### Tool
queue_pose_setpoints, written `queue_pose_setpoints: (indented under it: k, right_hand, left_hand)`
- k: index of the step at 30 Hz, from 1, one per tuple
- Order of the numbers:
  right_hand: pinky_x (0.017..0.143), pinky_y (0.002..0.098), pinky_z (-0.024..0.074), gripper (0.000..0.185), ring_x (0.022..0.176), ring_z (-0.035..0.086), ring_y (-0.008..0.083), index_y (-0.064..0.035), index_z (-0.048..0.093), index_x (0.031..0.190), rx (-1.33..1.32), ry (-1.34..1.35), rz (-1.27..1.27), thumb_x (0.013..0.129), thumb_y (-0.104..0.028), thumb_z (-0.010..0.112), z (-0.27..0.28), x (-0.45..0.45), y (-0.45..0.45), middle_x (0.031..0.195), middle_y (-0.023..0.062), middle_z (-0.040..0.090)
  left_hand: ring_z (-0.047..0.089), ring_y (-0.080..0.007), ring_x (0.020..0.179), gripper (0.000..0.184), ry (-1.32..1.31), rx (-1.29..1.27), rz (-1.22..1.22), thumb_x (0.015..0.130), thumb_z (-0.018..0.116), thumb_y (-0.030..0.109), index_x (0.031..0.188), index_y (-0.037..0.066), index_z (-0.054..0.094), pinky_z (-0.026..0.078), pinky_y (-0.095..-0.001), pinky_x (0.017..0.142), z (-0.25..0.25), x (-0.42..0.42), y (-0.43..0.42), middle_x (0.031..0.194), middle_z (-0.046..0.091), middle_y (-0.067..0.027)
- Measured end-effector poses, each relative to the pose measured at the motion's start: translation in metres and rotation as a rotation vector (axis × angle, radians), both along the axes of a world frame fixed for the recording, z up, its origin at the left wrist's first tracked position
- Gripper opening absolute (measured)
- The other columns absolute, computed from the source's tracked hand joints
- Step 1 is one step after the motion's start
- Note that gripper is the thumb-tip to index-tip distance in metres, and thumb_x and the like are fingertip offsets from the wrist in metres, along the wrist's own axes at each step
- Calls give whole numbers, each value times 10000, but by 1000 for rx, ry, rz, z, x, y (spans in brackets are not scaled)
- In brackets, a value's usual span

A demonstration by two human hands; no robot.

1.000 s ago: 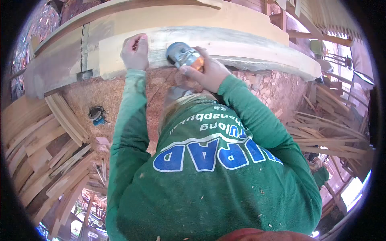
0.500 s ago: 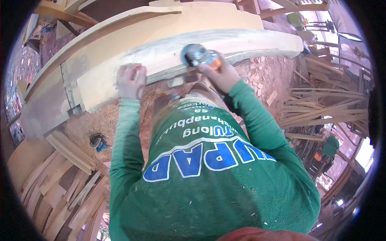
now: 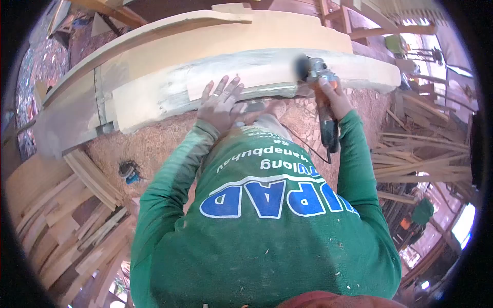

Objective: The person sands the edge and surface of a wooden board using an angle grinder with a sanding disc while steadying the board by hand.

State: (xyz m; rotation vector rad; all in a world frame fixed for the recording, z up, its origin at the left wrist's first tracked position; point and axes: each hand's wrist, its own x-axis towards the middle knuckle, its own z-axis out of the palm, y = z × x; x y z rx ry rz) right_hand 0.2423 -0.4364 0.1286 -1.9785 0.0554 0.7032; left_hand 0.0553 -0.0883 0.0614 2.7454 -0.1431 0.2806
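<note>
My right hand [image 3: 336,98] is wrapped round an orange and black angle grinder [image 3: 326,119]. The tool's round disc, blurred, is at the surface of a long curved wooden piece [image 3: 262,66], right of its middle. The black handle points back toward my body, with a cord running from it. My left hand [image 3: 222,102] lies on the near edge of the wood, fingers spread, with a ring on one finger. Grey, dusty patches mark the pale wood around the disc and along its length.
Stacked wooden strips [image 3: 67,220] lie at the lower left, and more thin strips [image 3: 421,154] at the right. A small blue tool [image 3: 129,173] rests on the sawdust-covered ground [image 3: 154,146]. A green container [image 3: 395,44] stands at the upper right.
The grinder has moved right along the wood, and its handle now shows. My left hand has moved right and its fingers, curled before, are spread flat.
</note>
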Motion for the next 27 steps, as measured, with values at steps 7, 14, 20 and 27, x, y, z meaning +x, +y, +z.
queue_pose_setpoints:
  k: [7, 14, 20, 27]
  right_hand:
    - [1124, 401, 486, 1027, 1314, 644, 367, 54, 266, 1613, -44, -27, 410, 952, -570, 745, 31, -60, 129, 1355, 321, 654]
    - [1079, 454, 529, 1011, 1247, 680, 441, 10, 296, 1612, -210, -77, 782, 937, -593, 746, 36, -79, 228, 1313, 335, 677]
    - [1063, 467, 526, 1002, 1211, 692, 438, -39, 330, 1621, -107, -145, 789, 926, -652, 712, 20, -92, 243, 1251, 321, 706]
    - [1061, 471, 532, 1068, 1223, 681, 458, 6, 256, 1647, -169, 61, 590, 938, -666, 687, 41, -56, 142, 1276, 348, 685]
  left_hand:
    - [468, -283, 1520, 542, 116, 286, 443, 1059, 553, 427, 1536, 173, 588, 176, -597, 1267, -22, -70, 85, 1642, 516, -45]
    - [667, -341, 1241, 434, 16, -227, 799, 1086, 549, 413, 1274, 82, 756, 443, -485, 1100, 19, -101, 134, 1270, 750, -143]
    - [730, -353, 1015, 340, -103, -445, 787, 1058, 631, 322, 1171, 31, 766, 568, -450, 915, 24, -68, 116, 1069, 767, -185]
    - [688, -310, 1036, 279, -7, -114, 264, 930, 784, 313, 1104, 95, 784, 525, -458, 955, 8, 6, 71, 1075, 733, -124]
